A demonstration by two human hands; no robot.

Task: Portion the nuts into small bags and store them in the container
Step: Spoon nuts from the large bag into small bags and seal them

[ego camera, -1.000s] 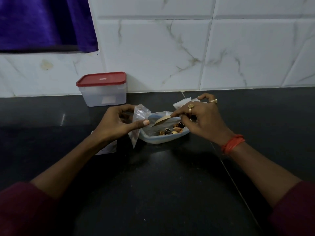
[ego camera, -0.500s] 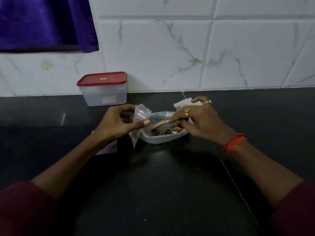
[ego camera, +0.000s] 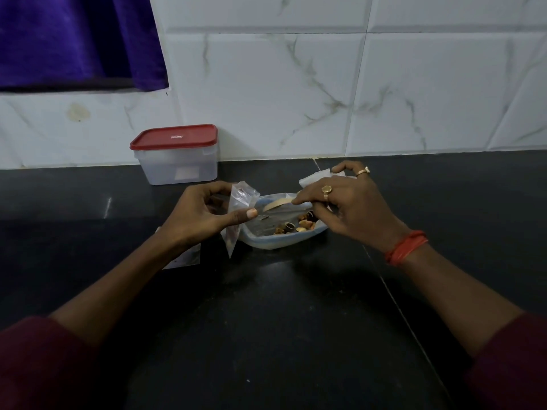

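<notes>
We pinch a small clear bag (ego camera: 240,202) in our left hand (ego camera: 201,217), thumb on its near face and fingers curled behind. It stands upright just left of the shallow plastic tub (ego camera: 275,243), mouth at the top and bottom corner pointing down at the black counter (ego camera: 281,321). Our right hand (ego camera: 346,208) curls round a pale spoon (ego camera: 276,205), which lies left to right over the tub with its tip towards the bag. Nuts (ego camera: 299,225) sit at the tub's right side. The red-lidded container (ego camera: 177,155) stands shut, far left by the wall.
</notes>
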